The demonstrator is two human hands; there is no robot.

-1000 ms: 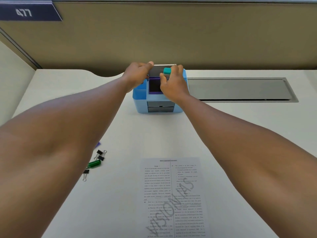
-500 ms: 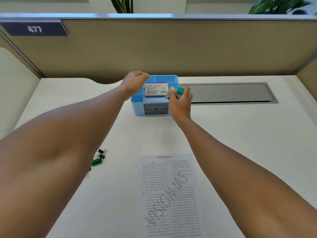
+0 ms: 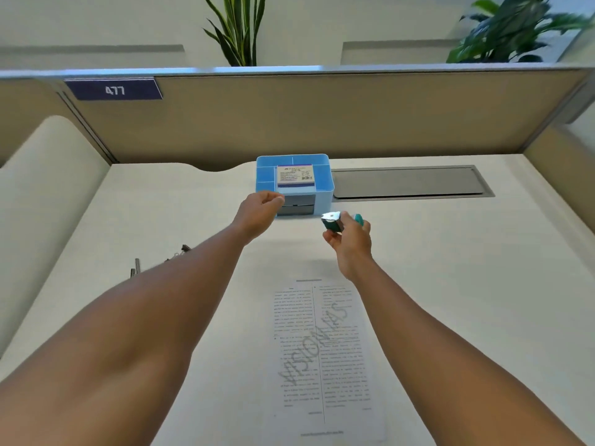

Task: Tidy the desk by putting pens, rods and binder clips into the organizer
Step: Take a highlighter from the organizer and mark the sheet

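A dark blue plate (image 3: 113, 89) reading "477" sits on the tan partition (image 3: 322, 117) at the far left. Below it, on the pale worktop (image 3: 450, 268), a couple of small dark rods (image 3: 135, 268) and some binder clips (image 3: 183, 250) lie just beyond the left forearm, partly hidden by it; their details are too small to make out.

The left arm stretches forward across the worktop, and the left hand (image 3: 259, 211) hangs at the front left corner of the blue organizer (image 3: 325, 191), its fingers curled loosely inward. I cannot tell whether it touches the organizer or holds anything.

The organizer stands near the back of the worktop with two grey drawers in its front. A white box (image 3: 294, 175) with a purple band and a printed label lies in its top; the label is too blurred to read.

In front, a printed sheet (image 3: 322, 355) lies flat between the two forearms, its diagonal watermark reading roughly "VISION IAS".

The right arm reaches forward, wrist lifted above the worktop. The right hand (image 3: 351, 241) has its fingers closed around a teal binder clip (image 3: 331, 222) with a shiny metal handle, held in the air near the organizer's front right corner.

A long grey panel (image 3: 409, 183) is set into the worktop to the right of the organizer.
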